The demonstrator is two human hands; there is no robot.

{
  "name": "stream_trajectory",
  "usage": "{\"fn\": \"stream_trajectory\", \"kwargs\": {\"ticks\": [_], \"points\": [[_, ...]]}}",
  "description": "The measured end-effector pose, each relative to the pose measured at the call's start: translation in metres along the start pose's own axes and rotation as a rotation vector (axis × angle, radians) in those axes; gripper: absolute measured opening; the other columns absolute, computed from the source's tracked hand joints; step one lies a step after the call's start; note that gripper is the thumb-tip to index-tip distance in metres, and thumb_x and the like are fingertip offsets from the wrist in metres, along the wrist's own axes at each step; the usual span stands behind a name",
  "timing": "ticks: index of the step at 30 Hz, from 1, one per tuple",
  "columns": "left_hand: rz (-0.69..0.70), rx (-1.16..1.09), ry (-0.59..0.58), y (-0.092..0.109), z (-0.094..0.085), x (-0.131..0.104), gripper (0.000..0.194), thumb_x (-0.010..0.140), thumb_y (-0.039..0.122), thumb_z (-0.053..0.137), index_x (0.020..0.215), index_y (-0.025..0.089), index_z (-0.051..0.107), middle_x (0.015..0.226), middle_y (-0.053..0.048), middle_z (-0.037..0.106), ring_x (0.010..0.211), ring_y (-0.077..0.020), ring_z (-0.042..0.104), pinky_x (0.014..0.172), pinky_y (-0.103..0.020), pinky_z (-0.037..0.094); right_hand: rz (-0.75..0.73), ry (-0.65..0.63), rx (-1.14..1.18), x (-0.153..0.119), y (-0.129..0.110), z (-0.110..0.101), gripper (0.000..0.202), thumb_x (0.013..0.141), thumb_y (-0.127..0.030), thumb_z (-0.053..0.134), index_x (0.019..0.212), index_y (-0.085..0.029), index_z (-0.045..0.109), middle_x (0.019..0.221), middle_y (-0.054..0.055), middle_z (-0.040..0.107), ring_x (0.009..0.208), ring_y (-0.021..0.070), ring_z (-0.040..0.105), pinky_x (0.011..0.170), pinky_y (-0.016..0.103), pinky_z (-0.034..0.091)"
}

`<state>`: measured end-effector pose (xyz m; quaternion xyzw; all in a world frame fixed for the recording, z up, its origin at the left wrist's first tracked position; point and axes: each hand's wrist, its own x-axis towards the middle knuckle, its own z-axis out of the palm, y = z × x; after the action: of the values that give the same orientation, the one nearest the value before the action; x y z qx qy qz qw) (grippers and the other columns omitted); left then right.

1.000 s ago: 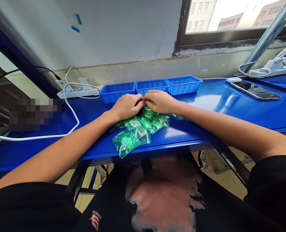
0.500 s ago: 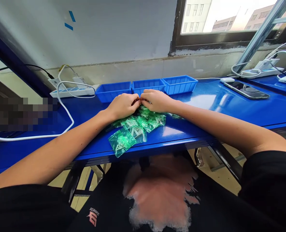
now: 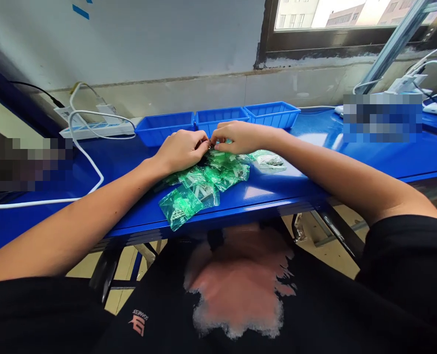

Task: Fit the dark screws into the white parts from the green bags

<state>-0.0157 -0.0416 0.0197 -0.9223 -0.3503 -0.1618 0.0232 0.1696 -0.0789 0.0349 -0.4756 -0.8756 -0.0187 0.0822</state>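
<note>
- Two bare hands above one pile of green packets [image 3: 235,174], close together, fingertips nearly meeting.
- Left hand [image 3: 183,150]: fingers curled narrowly toward the thumb; cannot tell what, if anything, lies between.
- Right hand [image 3: 238,136]: fingers bent down, narrow at the tips; contents likewise impossible to tell.
- Packets overlapping on one blue tabletop [image 3: 399,157], at least three green; exact number hidden. White pieces inside.
- One green packet [image 3: 180,206] at the pile's front left, nearest the tabletop edge.
- One paler packet [image 3: 269,161] at the pile's right, just beside the right forearm.
- Three blue bins [image 3: 167,127] in one row behind the hands, near the wall.
- One white power strip [image 3: 120,129] left of the bins, one thick white cable [image 3: 89,162] looping forward.
</note>
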Motion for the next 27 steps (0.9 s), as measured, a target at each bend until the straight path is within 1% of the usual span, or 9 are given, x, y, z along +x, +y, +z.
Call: {"fn": "stream_trajectory", "kwargs": {"ticks": [2, 3, 5, 8, 10, 13, 17, 20, 27], "points": [[-0.016, 0.004, -0.010, 0.000, 0.000, 0.000, 0.036, 0.084, 0.034, 0.038, 0.098, 0.016, 0.067, 0.075, -0.007, 0.068, 0.070, -0.0193, 0.058, 0.061, -0.029, 0.037, 0.027, -0.087, 0.030, -0.008, 0.007, -0.013, 0.032, 0.087, -0.032, 0.051, 0.112, -0.016, 0.062, 0.095, 0.005, 0.062, 0.083, 0.0155, 0.055, 0.075, 0.030, 0.037], [-0.024, 0.004, -0.016, 0.001, -0.001, 0.000, 0.037, 0.084, 0.034, 0.038, 0.098, 0.017, 0.067, 0.075, -0.007, 0.067, 0.069, -0.0193, 0.058, 0.061, -0.029, 0.037, 0.058, -0.089, 0.039, -0.012, 0.011, -0.018, 0.035, 0.088, -0.034, 0.050, 0.116, -0.015, 0.061, 0.095, 0.005, 0.063, 0.083, 0.0156, 0.055, 0.076, 0.030, 0.038], [-0.038, -0.001, -0.024, 0.001, -0.001, 0.001, 0.037, 0.084, 0.035, 0.037, 0.099, 0.018, 0.066, 0.075, -0.007, 0.067, 0.068, -0.0193, 0.058, 0.061, -0.029, 0.037, 0.126, -0.029, 0.041, -0.019, 0.017, -0.025, 0.039, 0.089, -0.035, 0.049, 0.120, -0.014, 0.058, 0.095, 0.005, 0.064, 0.082, 0.0159, 0.056, 0.077, 0.031, 0.038], [-0.051, -0.012, -0.021, 0.002, 0.000, 0.001, 0.038, 0.084, 0.036, 0.036, 0.099, 0.018, 0.066, 0.076, -0.007, 0.067, 0.068, -0.0193, 0.058, 0.062, -0.030, 0.037, 0.180, 0.065, 0.034, -0.022, 0.022, -0.025, 0.038, 0.089, -0.033, 0.047, 0.118, -0.011, 0.059, 0.094, 0.006, 0.064, 0.082, 0.0162, 0.056, 0.077, 0.032, 0.038], [-0.059, -0.021, -0.014, 0.001, 0.000, 0.001, 0.038, 0.085, 0.036, 0.035, 0.100, 0.018, 0.066, 0.076, -0.007, 0.067, 0.069, -0.0193, 0.058, 0.062, -0.030, 0.037, 0.160, 0.067, 0.053, -0.019, 0.021, -0.019, 0.037, 0.089, -0.033, 0.047, 0.115, -0.011, 0.061, 0.093, 0.007, 0.064, 0.082, 0.0160, 0.056, 0.078, 0.032, 0.038], [-0.061, -0.035, -0.014, 0.001, 0.000, 0.001, 0.038, 0.085, 0.035, 0.036, 0.100, 0.018, 0.066, 0.076, -0.007, 0.067, 0.070, -0.0194, 0.059, 0.064, -0.030, 0.038, 0.067, 0.041, 0.104, -0.014, 0.014, -0.011, 0.035, 0.088, -0.031, 0.047, 0.113, -0.011, 0.062, 0.092, 0.006, 0.064, 0.084, 0.0155, 0.056, 0.078, 0.032, 0.038], [-0.041, -0.046, -0.006, 0.001, 0.000, 0.001, 0.036, 0.085, 0.034, 0.038, 0.101, 0.017, 0.066, 0.079, -0.007, 0.068, 0.076, -0.0209, 0.060, 0.067, -0.031, 0.039, -0.040, -0.018, 0.110, -0.012, 0.004, -0.008, 0.034, 0.089, -0.032, 0.049, 0.114, -0.013, 0.061, 0.097, 0.006, 0.063, 0.088, 0.0164, 0.056, 0.080, 0.032, 0.038], [-0.025, -0.053, 0.000, 0.002, 0.000, 0.000, 0.035, 0.085, 0.033, 0.040, 0.101, 0.016, 0.066, 0.082, -0.008, 0.068, 0.080, -0.0215, 0.060, 0.071, -0.032, 0.040, -0.052, -0.060, 0.088, -0.012, 0.002, -0.009, 0.035, 0.090, -0.033, 0.050, 0.116, -0.013, 0.060, 0.101, 0.007, 0.063, 0.092, 0.0172, 0.055, 0.082, 0.033, 0.038], [-0.001, -0.072, 0.015, 0.000, 0.001, -0.001, 0.033, 0.085, 0.035, 0.041, 0.098, 0.018, 0.066, 0.080, -0.006, 0.068, 0.083, -0.0218, 0.059, 0.073, -0.032, 0.041, -0.053, -0.072, 0.041, -0.012, 0.004, -0.007, 0.034, 0.090, -0.034, 0.049, 0.117, -0.016, 0.061, 0.105, 0.007, 0.062, 0.097, 0.0182, 0.054, 0.086, 0.034, 0.037]]}}
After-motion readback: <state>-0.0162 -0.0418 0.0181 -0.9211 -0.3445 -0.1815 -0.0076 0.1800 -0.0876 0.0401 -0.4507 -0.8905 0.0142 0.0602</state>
